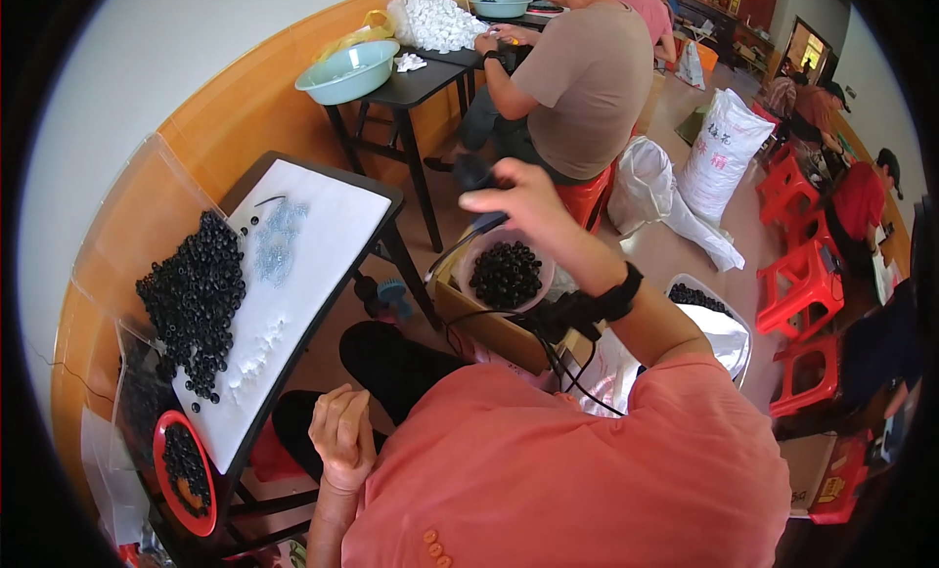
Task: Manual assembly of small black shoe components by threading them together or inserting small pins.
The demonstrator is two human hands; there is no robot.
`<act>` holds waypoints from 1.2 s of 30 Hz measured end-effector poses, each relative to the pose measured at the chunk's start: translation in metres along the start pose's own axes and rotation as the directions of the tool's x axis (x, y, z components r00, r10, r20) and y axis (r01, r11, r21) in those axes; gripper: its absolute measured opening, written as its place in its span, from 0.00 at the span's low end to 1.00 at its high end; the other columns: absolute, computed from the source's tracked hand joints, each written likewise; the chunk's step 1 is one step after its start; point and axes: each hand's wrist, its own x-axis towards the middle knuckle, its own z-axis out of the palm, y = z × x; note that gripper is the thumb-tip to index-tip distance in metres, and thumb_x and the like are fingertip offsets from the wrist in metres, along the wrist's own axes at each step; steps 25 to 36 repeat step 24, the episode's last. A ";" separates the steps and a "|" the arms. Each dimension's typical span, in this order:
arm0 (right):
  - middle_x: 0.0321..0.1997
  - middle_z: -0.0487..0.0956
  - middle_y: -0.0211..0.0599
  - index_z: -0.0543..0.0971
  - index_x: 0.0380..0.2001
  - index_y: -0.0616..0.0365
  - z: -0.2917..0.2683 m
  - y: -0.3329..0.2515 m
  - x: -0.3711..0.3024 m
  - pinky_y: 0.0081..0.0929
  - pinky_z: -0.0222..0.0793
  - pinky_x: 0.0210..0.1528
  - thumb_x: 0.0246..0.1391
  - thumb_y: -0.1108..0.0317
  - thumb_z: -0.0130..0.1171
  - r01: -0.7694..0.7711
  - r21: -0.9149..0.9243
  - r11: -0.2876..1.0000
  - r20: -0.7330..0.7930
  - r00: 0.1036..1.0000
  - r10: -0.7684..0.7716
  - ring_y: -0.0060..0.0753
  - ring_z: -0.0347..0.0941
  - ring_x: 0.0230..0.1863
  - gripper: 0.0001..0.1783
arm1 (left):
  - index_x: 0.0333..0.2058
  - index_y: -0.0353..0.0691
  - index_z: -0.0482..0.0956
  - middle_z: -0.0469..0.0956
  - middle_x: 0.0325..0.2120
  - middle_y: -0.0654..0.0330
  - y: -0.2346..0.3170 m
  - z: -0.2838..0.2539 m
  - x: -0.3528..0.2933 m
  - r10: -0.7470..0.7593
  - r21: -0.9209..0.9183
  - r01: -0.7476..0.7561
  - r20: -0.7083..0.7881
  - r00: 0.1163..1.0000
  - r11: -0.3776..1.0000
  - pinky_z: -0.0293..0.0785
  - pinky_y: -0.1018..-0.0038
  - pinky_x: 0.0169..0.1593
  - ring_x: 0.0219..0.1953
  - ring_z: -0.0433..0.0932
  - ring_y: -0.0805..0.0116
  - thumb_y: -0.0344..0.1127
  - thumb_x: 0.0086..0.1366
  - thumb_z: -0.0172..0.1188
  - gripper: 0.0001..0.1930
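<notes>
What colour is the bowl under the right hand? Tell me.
Pink, holding black rings; the bowl shows in the head view.

A dark-edged counter carries a white sheet; on it lie a heap of black rings, a cluster of small clear parts, and a red dish of rings.

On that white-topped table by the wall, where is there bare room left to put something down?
The white table top is bare at its far right corner, beyond the clear little parts, and in the strip along its near edge. The wall side is crowded by the heap of black rings, and the red dish takes the low corner. The pink bowl beside it is full.
</notes>
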 end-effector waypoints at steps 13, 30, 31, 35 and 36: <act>0.28 0.82 0.47 0.83 0.26 0.63 -0.070 0.061 -0.018 0.41 0.75 0.36 0.35 0.44 0.69 -0.418 -0.733 0.537 -0.264 0.902 0.342 0.47 0.82 0.33 0.28 | 0.38 0.32 0.78 0.77 0.28 0.50 -0.016 0.014 -0.009 -0.111 -0.149 0.131 0.136 0.985 0.980 0.71 0.66 0.30 0.28 0.75 0.53 0.13 0.52 0.60 0.14; 0.39 0.85 0.43 0.86 0.39 0.53 -0.081 0.102 -0.047 0.36 0.75 0.49 0.42 0.37 0.66 -0.421 -0.875 0.239 -0.250 0.816 0.521 0.39 0.84 0.41 0.32 | 0.37 0.32 0.79 0.77 0.27 0.52 -0.029 0.025 -0.017 -0.112 -0.162 0.150 0.225 0.968 0.975 0.73 0.65 0.31 0.27 0.76 0.52 0.16 0.50 0.61 0.14; 0.39 0.85 0.43 0.86 0.39 0.53 -0.081 0.102 -0.047 0.36 0.75 0.49 0.42 0.37 0.66 -0.421 -0.875 0.239 -0.250 0.816 0.521 0.39 0.84 0.41 0.32 | 0.37 0.32 0.79 0.77 0.27 0.52 -0.029 0.025 -0.017 -0.112 -0.162 0.150 0.225 0.968 0.975 0.73 0.65 0.31 0.27 0.76 0.52 0.16 0.50 0.61 0.14; 0.39 0.85 0.43 0.86 0.39 0.53 -0.081 0.102 -0.047 0.36 0.75 0.49 0.42 0.37 0.66 -0.421 -0.875 0.239 -0.250 0.816 0.521 0.39 0.84 0.41 0.32 | 0.37 0.32 0.79 0.77 0.27 0.52 -0.029 0.025 -0.017 -0.112 -0.162 0.150 0.225 0.968 0.975 0.73 0.65 0.31 0.27 0.76 0.52 0.16 0.50 0.61 0.14; 0.39 0.85 0.43 0.86 0.39 0.53 -0.081 0.102 -0.047 0.36 0.75 0.49 0.42 0.37 0.66 -0.421 -0.875 0.239 -0.250 0.816 0.521 0.39 0.84 0.41 0.32 | 0.37 0.32 0.79 0.77 0.27 0.52 -0.029 0.025 -0.017 -0.112 -0.162 0.150 0.225 0.968 0.975 0.73 0.65 0.31 0.27 0.76 0.52 0.16 0.50 0.61 0.14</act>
